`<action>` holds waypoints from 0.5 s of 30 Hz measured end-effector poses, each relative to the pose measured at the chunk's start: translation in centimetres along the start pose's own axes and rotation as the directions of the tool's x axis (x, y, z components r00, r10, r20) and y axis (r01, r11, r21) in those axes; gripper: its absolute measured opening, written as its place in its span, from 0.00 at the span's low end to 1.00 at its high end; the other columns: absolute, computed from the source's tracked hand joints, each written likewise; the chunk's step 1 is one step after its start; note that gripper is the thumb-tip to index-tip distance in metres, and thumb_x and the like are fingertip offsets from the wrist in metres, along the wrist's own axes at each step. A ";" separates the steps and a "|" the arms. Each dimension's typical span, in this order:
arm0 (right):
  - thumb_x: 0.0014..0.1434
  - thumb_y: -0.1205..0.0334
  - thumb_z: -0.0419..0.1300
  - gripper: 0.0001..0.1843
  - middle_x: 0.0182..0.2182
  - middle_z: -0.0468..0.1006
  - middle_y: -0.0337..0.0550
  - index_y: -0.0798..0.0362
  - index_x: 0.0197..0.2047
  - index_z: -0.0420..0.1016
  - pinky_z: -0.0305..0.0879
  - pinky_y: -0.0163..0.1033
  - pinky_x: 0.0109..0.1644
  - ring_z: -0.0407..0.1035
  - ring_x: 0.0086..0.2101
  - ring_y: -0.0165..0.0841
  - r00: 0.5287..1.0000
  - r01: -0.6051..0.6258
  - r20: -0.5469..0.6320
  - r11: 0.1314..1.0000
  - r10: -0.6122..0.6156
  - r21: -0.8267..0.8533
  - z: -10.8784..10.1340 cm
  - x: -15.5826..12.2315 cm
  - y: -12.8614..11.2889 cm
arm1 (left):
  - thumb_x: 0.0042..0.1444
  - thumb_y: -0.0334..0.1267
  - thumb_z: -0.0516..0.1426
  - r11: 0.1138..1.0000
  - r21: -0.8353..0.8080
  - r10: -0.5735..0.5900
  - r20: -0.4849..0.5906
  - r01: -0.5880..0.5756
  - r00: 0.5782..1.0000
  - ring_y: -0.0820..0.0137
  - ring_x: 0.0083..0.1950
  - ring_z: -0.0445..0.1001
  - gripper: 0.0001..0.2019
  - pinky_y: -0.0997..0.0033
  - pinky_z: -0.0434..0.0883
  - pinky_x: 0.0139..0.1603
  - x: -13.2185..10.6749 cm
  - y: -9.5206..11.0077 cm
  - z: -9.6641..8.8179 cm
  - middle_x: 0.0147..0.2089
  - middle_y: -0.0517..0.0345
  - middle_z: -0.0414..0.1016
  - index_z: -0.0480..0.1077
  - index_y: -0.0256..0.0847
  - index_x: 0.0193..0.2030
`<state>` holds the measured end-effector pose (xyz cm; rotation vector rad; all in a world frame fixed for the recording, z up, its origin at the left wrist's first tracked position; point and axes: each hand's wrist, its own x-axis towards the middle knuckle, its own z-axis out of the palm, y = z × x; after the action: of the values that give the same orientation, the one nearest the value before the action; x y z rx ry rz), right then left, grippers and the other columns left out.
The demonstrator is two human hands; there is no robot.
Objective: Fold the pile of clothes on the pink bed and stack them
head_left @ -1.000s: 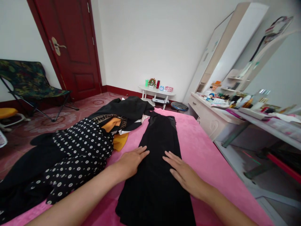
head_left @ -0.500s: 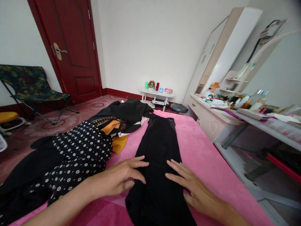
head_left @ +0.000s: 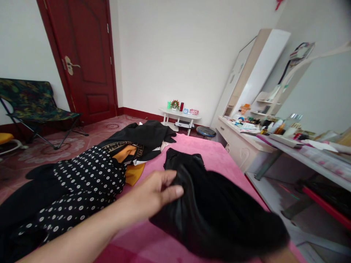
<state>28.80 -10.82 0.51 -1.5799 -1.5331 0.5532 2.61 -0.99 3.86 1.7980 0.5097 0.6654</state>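
Note:
My left hand [head_left: 161,191] pinches the edge of a black garment [head_left: 219,204], thumb on top, near the middle of the view. The garment is lifted and folded over, its right part bulging and blurred by motion. Its far end lies flat on the pink bed cover [head_left: 214,146]. At the lower right only a bit of my right wrist [head_left: 283,255] shows; the cloth hides that hand and its fingers. Left of the garment lies a pile of clothes with a black, white-dotted piece [head_left: 90,179], a black piece [head_left: 145,135] and a mustard piece [head_left: 135,173].
A dressing table [head_left: 244,140] crowded with bottles and a grey-topped desk [head_left: 309,153] stand along the right. Beyond the bed are a small white table [head_left: 181,114] and a round stool [head_left: 205,131]. A folding chair [head_left: 41,106] stands at left before a red door [head_left: 85,65].
Both hands lay open on the flat black garment before. Now my left hand has gripped its edge, the near part is raised and folded, and my right hand has gone behind the cloth.

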 end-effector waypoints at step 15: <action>0.57 0.56 0.54 0.32 0.62 0.60 0.54 0.57 0.63 0.59 0.46 0.51 0.65 0.52 0.62 0.41 0.970 0.082 -0.198 0.957 -0.141 -0.279 6.7 17.9 8.8 | 0.59 0.45 0.51 0.634 0.752 0.004 -0.241 0.184 0.971 0.52 0.70 0.44 0.25 0.44 0.43 0.67 16.3 -12.0 -0.4 0.69 0.45 0.51 0.61 0.41 0.62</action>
<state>31.37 9.05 -5.90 -1.6802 -1.5672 0.1043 14.32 13.28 -4.40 2.4913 1.1745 0.6198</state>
